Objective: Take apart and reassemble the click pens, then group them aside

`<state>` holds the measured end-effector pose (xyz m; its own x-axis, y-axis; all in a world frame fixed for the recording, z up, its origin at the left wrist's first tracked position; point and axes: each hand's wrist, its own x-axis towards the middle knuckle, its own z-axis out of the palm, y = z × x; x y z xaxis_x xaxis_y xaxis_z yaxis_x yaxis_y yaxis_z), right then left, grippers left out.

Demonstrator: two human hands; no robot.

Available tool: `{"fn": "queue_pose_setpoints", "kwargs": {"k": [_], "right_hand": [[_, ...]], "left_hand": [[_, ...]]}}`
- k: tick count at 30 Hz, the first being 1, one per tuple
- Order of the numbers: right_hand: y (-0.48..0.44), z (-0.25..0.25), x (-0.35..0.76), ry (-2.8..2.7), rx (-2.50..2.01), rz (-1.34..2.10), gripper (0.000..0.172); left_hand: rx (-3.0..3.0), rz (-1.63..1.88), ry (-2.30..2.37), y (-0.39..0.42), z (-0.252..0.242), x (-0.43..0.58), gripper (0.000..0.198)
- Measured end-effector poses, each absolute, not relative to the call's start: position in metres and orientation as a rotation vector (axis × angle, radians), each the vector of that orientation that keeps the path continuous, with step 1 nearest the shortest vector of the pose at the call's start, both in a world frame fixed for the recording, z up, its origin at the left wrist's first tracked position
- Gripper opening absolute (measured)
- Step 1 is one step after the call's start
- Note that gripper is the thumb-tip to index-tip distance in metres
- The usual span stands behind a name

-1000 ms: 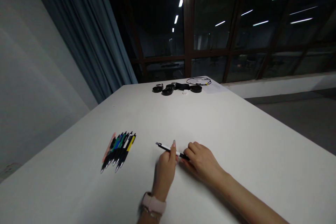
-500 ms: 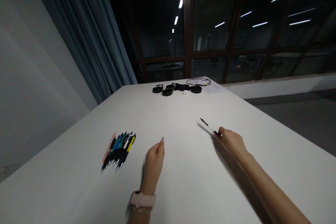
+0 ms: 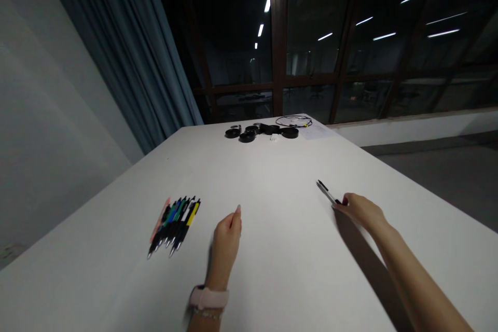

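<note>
At the right, my right hand (image 3: 360,210) pinches the near end of a black-and-white pen (image 3: 329,192). The pen points away and to the left, low over the white table (image 3: 268,264), its shadow close beneath it. In the middle my left hand (image 3: 227,236) rests on the tabletop with its fingers curled in and its thumb pointing forward. Nothing shows in its grasp. Left of it lies a row of several pens (image 3: 175,225), side by side, with black, blue, green, white, yellow and pink barrels. Their silver tips point toward me.
Black rolls of strap or tape (image 3: 248,136) lie at the far end, with a small white object (image 3: 274,137) among them. Behind are a coiled black cable (image 3: 293,121) and a white sheet (image 3: 317,131). A blue curtain (image 3: 132,52) and dark windows border the table.
My right hand has moved to the right with the pen, and the pen now sits lower, nearer the tabletop. My left hand has stayed almost in place.
</note>
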<state>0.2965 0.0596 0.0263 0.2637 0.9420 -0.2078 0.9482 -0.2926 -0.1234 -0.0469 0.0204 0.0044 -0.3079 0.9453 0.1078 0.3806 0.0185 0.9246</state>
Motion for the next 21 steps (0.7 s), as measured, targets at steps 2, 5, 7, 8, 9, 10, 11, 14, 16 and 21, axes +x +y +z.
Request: {"fn": "queue_pose_setpoints", "kwargs": {"k": [2,5,7,8,9,10,11,14,16,21], "right_hand": [[0.0589,0.0255,0.2957,1.858,2.492,-0.363,0.034],[0.0575,0.0258,0.2944,1.863,2.512,-0.352,0.032],[0.0569,0.0266,0.2941,1.861,2.509,-0.345,0.032],[0.0568,0.0271,0.2943,1.858,2.503,-0.343,0.033],[0.0567,0.0275,0.2946,1.857,2.492,-0.347,0.033],[0.0568,0.0278,0.2951,1.855,2.481,-0.355,0.034],[0.0569,0.0281,0.2957,1.854,2.47,-0.366,0.034],[0.0572,0.0286,0.2975,1.849,2.453,-0.39,0.034],[0.057,0.029,0.2979,1.851,2.451,-0.401,0.034],[0.056,0.0311,0.2946,1.835,2.482,-0.391,0.037]], "left_hand": [[1.358,1.275,1.73,0.0199,0.0053,-0.0462,0.06],[1.364,1.282,1.74,0.0193,0.0069,-0.0451,0.06],[1.368,1.285,1.743,0.019,0.0076,-0.0447,0.061],[1.367,1.283,1.744,0.0189,0.0077,-0.0445,0.061],[1.363,1.278,1.745,0.0188,0.0076,-0.0443,0.061],[1.359,1.271,1.746,0.0187,0.0073,-0.0441,0.061],[1.358,1.263,1.749,0.0185,0.0068,-0.0439,0.061],[1.386,1.252,1.758,0.0178,0.0046,-0.0433,0.059],[1.415,1.247,1.773,0.0171,0.0033,-0.0432,0.057],[1.456,1.2,1.819,0.0142,0.0045,-0.0432,0.054]]}}
